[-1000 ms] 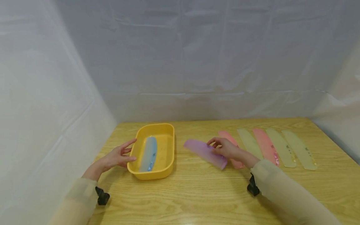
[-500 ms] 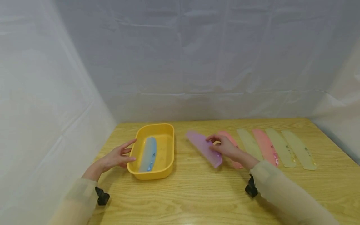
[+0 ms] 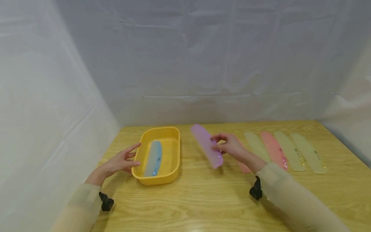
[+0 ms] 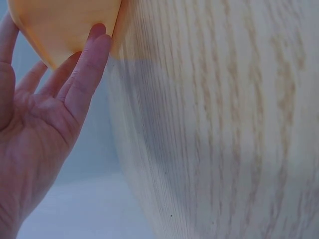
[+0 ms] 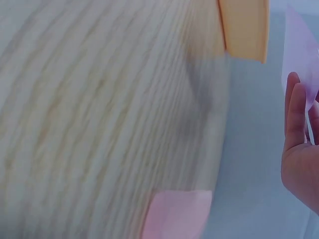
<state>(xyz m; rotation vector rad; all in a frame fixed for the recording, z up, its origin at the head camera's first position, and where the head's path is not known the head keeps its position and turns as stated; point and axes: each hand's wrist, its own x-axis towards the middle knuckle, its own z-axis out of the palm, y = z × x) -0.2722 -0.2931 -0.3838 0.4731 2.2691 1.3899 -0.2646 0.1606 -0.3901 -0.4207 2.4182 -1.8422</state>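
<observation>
My right hand (image 3: 232, 146) pinches a translucent purple comb (image 3: 204, 143) by its right edge, between thumb and fingers, holding it tilted above the table. The right wrist view shows this purple comb (image 5: 300, 55) side-on at the fingertips. A yellow plastic basin (image 3: 156, 181) stands to the left. Inside it lies a blue comb (image 3: 153, 158), paler along its left half. Against the basin's left side rests my left hand (image 3: 118, 161), thumb and fingers spread along the rim. Extended fingers (image 4: 84, 79) touch the outer wall in the left wrist view.
Right of the right hand, a pink comb (image 3: 272, 148) lies in a row with green combs (image 3: 256, 145). Another pink comb (image 3: 244, 168) is partly hidden beneath the right hand. White sheeting (image 3: 185, 64) hangs behind the wooden table (image 3: 185, 206).
My right hand has moved slightly left and farther from me with the purple comb, which has turned more lengthwise and risen. The left hand and basin have not moved.
</observation>
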